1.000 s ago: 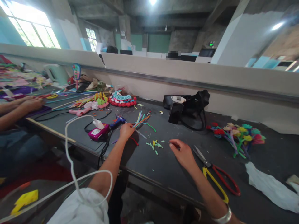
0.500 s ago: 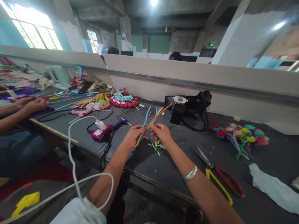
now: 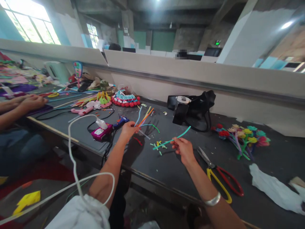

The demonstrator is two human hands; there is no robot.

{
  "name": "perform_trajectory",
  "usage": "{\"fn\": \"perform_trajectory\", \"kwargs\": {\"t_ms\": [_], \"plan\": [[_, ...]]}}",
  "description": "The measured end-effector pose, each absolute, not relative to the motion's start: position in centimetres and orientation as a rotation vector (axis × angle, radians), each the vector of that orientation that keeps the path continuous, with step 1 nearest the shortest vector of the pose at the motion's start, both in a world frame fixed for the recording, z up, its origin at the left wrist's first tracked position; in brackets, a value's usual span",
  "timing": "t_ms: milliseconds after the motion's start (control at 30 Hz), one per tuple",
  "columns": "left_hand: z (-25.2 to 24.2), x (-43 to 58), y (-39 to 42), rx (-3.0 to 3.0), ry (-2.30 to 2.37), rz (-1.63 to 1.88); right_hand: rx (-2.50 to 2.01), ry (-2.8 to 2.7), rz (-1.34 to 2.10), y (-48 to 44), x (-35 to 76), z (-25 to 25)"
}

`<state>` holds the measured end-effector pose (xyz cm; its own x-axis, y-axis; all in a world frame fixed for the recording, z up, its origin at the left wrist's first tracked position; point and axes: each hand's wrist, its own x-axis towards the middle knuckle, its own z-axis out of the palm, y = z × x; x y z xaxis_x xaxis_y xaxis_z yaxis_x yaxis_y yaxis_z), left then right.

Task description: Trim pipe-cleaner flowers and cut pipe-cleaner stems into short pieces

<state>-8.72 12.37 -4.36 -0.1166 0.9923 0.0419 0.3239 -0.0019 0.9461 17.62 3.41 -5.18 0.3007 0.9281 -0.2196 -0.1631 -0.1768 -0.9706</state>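
Note:
My left hand (image 3: 130, 129) is closed around a small bunch of pipe cleaners (image 3: 145, 117) in orange, yellow and light blue, which fan out toward the back of the table. Between the fingertips of my right hand (image 3: 184, 149) is a single teal pipe cleaner (image 3: 183, 133), slanting up to the right. Its lower end passes over a scatter of short green and yellow cut pieces (image 3: 160, 145). A blue glue gun (image 3: 122, 121) lies just beyond my left wrist. Large scissors (image 3: 211, 164) with one red and one yellow handle rest beside my right forearm.
A magenta power strip (image 3: 102, 132) with a white cable (image 3: 71, 143) lies left. A black bag (image 3: 202, 101) and a phone (image 3: 180, 113) stand at the back. Pipe-cleaner flowers (image 3: 247, 138) lie right. Another person's hands (image 3: 33, 103) are at far left.
My hands have moved apart, the right one going right and toward me with the teal pipe cleaner separated from the bunch. My left hand has shifted left with the others.

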Motion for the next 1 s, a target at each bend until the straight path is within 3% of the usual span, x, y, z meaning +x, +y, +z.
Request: {"fn": "perform_trajectory", "kwargs": {"t_ms": [300,433,567,1000], "plan": [[-3.5,-6.4,11.0,1.777,1.78,1.09,-1.301,-0.741,1.214,1.2,19.2,-6.1],[-3.5,-1.6,7.8,1.982,1.379,1.043,-1.245,-0.798,1.198,0.5,18.3,-5.6],[-4.2,2.4,4.9,1.766,0.989,0.809,-1.215,-0.847,1.162,0.1,17.2,-5.5],[-1.3,3.3,2.9,1.35,0.913,0.637,-1.15,-0.661,1.042,0.0,20.4,-3.8]]}}
